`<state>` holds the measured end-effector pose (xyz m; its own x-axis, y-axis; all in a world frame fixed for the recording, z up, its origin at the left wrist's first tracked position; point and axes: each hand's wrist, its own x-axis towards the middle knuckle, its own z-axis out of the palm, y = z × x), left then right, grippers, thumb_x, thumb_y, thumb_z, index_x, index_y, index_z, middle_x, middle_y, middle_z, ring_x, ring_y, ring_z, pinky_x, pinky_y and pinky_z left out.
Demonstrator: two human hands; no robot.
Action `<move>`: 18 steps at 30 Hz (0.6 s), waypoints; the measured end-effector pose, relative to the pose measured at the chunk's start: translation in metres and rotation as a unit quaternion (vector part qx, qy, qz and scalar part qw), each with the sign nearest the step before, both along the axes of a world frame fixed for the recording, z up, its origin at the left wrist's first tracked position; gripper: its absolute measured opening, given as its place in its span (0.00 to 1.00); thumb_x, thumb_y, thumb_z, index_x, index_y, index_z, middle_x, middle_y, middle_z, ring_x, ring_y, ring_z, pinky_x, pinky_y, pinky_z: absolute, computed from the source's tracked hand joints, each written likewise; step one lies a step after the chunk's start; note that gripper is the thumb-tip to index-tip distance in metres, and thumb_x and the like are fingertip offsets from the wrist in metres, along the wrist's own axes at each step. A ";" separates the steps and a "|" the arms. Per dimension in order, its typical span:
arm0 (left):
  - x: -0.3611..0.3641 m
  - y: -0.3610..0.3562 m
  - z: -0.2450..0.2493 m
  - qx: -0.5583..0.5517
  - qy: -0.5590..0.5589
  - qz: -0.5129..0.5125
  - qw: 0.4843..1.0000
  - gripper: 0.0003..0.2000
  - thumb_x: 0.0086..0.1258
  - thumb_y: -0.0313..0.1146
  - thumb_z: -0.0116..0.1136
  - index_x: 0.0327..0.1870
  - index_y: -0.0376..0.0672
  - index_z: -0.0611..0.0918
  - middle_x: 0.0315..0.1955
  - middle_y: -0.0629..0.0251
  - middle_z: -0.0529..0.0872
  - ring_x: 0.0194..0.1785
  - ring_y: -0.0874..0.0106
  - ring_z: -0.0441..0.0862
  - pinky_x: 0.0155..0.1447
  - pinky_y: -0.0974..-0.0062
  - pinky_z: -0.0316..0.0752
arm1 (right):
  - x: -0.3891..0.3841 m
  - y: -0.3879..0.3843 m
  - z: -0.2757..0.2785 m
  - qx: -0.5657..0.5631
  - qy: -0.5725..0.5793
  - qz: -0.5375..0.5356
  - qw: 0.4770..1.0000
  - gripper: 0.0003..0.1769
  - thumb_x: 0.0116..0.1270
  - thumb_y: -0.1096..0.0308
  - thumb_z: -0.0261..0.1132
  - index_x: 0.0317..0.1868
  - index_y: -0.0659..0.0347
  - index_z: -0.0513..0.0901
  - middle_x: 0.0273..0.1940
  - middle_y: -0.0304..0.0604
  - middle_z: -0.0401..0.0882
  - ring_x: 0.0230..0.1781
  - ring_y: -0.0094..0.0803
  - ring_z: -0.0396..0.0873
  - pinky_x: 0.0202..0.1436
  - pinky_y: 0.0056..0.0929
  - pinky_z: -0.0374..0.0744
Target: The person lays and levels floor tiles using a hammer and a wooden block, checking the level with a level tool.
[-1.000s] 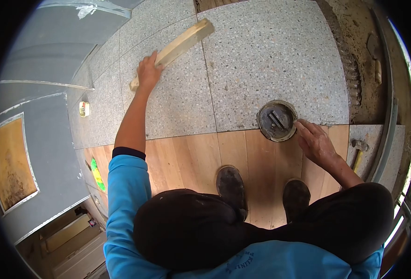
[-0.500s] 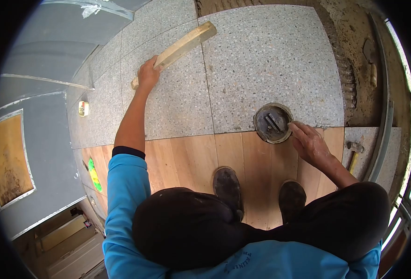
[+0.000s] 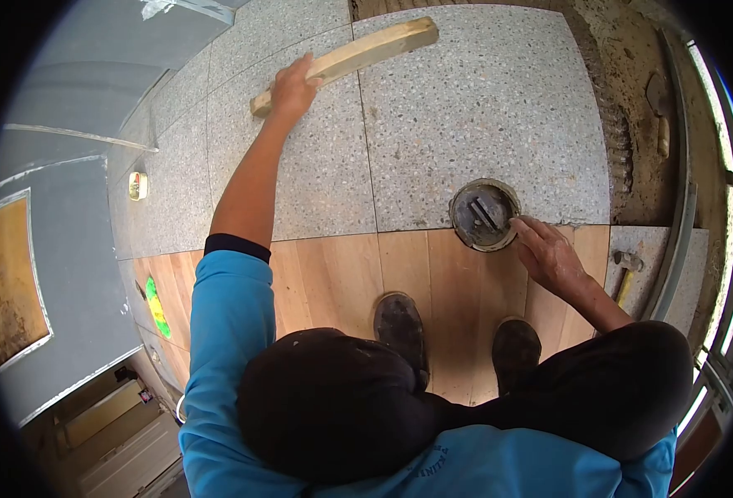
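My left hand (image 3: 293,90) is closed around a wooden block (image 3: 371,51), near its left end, over the speckled grey tiles (image 3: 458,108). The block slants up to the right. On the right, my right hand (image 3: 552,256) has its fingers extended and holds nothing; its fingertips are at the right rim of a round drain (image 3: 484,216). That drain sits where the grey tiles meet the wood-look tiles (image 3: 325,278), and a dark bar crosses its inside.
A hammer (image 3: 626,267) lies at the right beside a long metal bar (image 3: 684,249). Bare mortar (image 3: 624,75) with a trowel (image 3: 661,108) borders the tiles. My shoes (image 3: 400,332) stand on the wood-look tiles. A small container (image 3: 137,186) is at the left.
My left hand has moved right and slightly up with the wooden block, which now lies at a flatter angle. My right hand has stayed almost in place beside the drain.
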<state>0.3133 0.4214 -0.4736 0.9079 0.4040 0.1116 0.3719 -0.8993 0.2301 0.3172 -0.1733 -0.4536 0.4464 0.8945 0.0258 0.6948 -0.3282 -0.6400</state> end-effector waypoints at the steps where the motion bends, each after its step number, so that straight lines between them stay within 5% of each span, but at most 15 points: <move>1: 0.001 -0.010 0.004 0.038 0.011 0.015 0.999 0.35 0.68 0.39 0.71 0.78 0.49 0.72 0.73 0.56 0.77 0.75 0.52 0.71 0.79 0.56 0.63 | 0.000 0.001 0.000 0.004 0.002 -0.003 1.000 0.27 0.67 0.78 0.65 0.67 0.66 0.76 0.61 0.61 0.81 0.57 0.59 0.82 0.60 0.50 0.82; 5: -0.012 -0.004 0.019 0.071 0.057 0.072 0.993 0.43 0.68 0.41 0.72 0.83 0.49 0.61 0.79 0.57 0.67 0.81 0.52 0.63 0.84 0.51 0.54 | 0.010 -0.001 0.004 0.001 -0.002 -0.023 1.000 0.25 0.69 0.72 0.68 0.66 0.65 0.78 0.60 0.61 0.82 0.58 0.59 0.83 0.62 0.50 0.82; 12: -0.103 0.033 0.020 0.042 -0.060 0.109 0.991 0.36 0.69 0.39 0.70 0.75 0.32 0.70 0.71 0.41 0.74 0.75 0.45 0.70 0.79 0.55 0.65 | 0.091 0.050 0.035 0.010 -0.127 0.035 0.991 0.24 0.71 0.70 0.70 0.66 0.64 0.79 0.60 0.61 0.83 0.59 0.59 0.83 0.61 0.48 0.84; 18: -0.170 0.029 -0.016 0.024 -0.064 0.178 0.982 0.35 0.70 0.40 0.69 0.74 0.31 0.71 0.69 0.39 0.77 0.72 0.44 0.73 0.77 0.55 0.67 | 0.165 0.166 0.071 -0.030 -0.228 0.137 0.963 0.19 0.71 0.67 0.69 0.58 0.67 0.81 0.56 0.60 0.85 0.59 0.58 0.82 0.63 0.46 0.83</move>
